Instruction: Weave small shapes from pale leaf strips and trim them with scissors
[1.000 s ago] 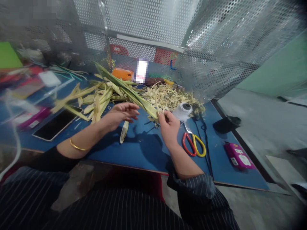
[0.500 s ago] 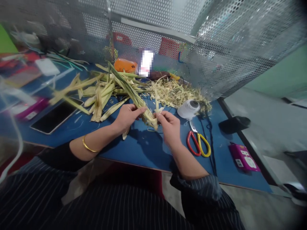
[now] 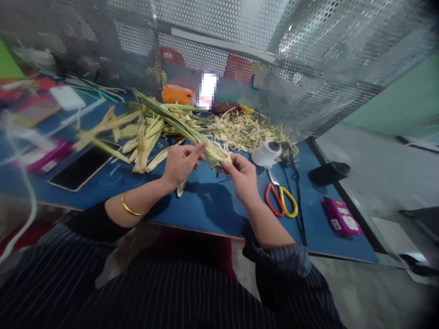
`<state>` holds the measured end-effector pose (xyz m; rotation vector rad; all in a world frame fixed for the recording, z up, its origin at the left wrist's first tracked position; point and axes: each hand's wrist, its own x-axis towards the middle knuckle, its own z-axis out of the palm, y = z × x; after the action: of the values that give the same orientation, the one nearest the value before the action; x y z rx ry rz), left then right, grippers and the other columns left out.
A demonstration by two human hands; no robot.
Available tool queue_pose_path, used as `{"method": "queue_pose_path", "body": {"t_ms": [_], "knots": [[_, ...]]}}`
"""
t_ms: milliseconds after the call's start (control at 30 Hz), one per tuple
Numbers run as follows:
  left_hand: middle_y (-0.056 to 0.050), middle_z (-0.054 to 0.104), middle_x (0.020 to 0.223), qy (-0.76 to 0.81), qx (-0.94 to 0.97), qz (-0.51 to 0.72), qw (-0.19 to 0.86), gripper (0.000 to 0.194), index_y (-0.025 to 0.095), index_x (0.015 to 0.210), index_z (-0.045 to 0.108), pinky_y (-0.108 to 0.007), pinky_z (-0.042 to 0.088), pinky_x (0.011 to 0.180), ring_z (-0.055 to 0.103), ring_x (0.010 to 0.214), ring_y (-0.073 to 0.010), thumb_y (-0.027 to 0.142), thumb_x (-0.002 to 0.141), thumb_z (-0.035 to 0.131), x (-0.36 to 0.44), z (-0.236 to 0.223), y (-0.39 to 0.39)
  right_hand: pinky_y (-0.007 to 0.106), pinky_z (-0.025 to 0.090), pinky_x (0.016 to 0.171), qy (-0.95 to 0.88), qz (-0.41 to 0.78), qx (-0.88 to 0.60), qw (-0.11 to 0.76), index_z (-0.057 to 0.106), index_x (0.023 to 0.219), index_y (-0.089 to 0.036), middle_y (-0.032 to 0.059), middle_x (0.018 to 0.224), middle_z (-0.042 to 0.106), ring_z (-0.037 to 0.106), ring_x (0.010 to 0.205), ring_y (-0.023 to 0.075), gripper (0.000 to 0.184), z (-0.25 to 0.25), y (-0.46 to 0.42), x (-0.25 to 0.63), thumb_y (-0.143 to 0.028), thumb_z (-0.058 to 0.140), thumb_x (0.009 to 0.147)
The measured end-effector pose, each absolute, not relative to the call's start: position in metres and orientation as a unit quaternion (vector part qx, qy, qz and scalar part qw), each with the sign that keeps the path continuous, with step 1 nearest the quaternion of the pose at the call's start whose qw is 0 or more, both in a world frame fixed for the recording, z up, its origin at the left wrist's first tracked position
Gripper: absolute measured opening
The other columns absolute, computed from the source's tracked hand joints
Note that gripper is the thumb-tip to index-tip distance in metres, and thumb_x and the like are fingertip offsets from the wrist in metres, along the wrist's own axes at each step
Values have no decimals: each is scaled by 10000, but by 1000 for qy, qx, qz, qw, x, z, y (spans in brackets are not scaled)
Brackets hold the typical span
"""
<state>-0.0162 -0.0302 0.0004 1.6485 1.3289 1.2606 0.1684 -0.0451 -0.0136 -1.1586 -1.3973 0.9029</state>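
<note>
While the right hand [image 3: 243, 176] pinches the lower right end of the long green-and-cream husk-like bundle [image 3: 213, 151], mid-frame, best a light, firm pinch with strips flat so they don't split; left hand [image 3: 181, 165] alongside, fingers curled, can't tell if gripping. Hands slightly apart, forearms angling in over the flat blue counter [image 3: 199, 210]

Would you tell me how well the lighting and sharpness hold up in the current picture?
Head view: the bright upright rectangle is washed out and pixelated; soft shadows fall on the blue table near the left hand and right hand; the white cable at left is blurred, the scissors clearer; wide-angle distortion stretches the edges, and the top-right corner is dark.
</note>
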Motion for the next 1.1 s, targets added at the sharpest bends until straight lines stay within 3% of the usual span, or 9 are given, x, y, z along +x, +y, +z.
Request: {"method": "queue_pose_path", "body": {"t_ms": [100, 233, 333, 433, 533, 733, 800, 933, 1100], "knots": [[-88, 649, 745, 475, 732, 476, 106, 397, 200, 646, 654, -363, 430, 834, 588, 812, -226, 494, 886, 537, -23, 15, -37, 252, 412, 615, -631, 278, -509, 514, 632, 902, -184, -19, 730, 599, 521, 633, 114, 164, -11, -47, 181, -328, 617, 825], [-116, 689, 1026, 407, 840, 358, -6, 285, 204, 890, 711, -429, 331, 972, 551, 1081, -310, 455, 857, 581, -22, 28, -31, 281, 444, 739, -715, 167, -496, 464, 643, 973, -192, 28, 890, 655, 579, 797, 160, 168, -9, -61, 197, -303, 592, 858], [-102, 703, 858, 432, 871, 228, 54, 381, 191, 872, 693, -351, 389, 763, 619, 843, -268, 545, 853, 552, -14, 24, -25, 306, 456, 804, -738, 115, -495, 443, 647, 1013, -207, 53, 963, 666, 605, 888, 190, 176, -11, -75, 203, -288, 556, 886], [-94, 687, 780, 488, 842, 222, 65, 474, 189, 900, 666, -307, 338, 621, 611, 732, -255, 640, 787, 577, -6, 21, -24, 314, 461, 820, -716, 101, -520, 455, 644, 1021, -201, 62, 985, 668, 611, 911, 199, 192, -16, -86, 206, -307, 546, 894], [-68, 650, 685, 479, 845, 220, 89, 436, 204, 719, 637, -285, 301, 573, 582, 670, -222, 628, 790, 562, 0, 23, -24, 289, 476, 754, -661, 152, -546, 493, 641, 1001, -181, 39, 899, 675, 607, 788, 168, 218, -20, -91, 210, -340, 540, 892], [-23, 591, 545, 406, 802, 182, 398, 423, 181, 575, 591, -241, 349, 491, 488, 486, -130, 552, 778, 573, 7, 33, -20, 333, 476, 861, -642, 136, -587, 473, 606, 1154, -173, 84, 1085, 687, 619, 940, 193, 352, -13, -95, 239, -397, 481, 913], [-25, 591, 547, 422, 774, 223, 416, 404, 174, 562, 569, -231, 366, 479, 496, 482, -122, 529, 748, 619, 6, 34, -16, 374, 466, 888, -615, 50, -673, 408, 553, 1231, -151, 130, 1119, 672, 621, 997, 234, 393, -11, -103, 259, -371, 459, 918], [-44, 607, 553, 445, 752, 247, 418, 393, 172, 565, 582, -233, 385, 456, 542, 487, -136, 520, 733, 652, 2, 36, -4, 376, 464, 756, -574, -39, -813, 91, 572, 1129, -88, 224, 1053, 645, 645, 941, 312, 327, -14, -122, 293, -277, 471, 882], [-69, 657, 639, 457, 727, 255, 445, 353, 164, 583, 613, -222, 295, 406, 466, 446, -95, 483, 713, 690, 9, 34, 13, 327, 438, 702, -605, -4, -796, -15, 533, 1177, -110, 197, 1053, 639, 649, 921, 292, 384, -18, -116, 307, -202, 526, 804]]}}
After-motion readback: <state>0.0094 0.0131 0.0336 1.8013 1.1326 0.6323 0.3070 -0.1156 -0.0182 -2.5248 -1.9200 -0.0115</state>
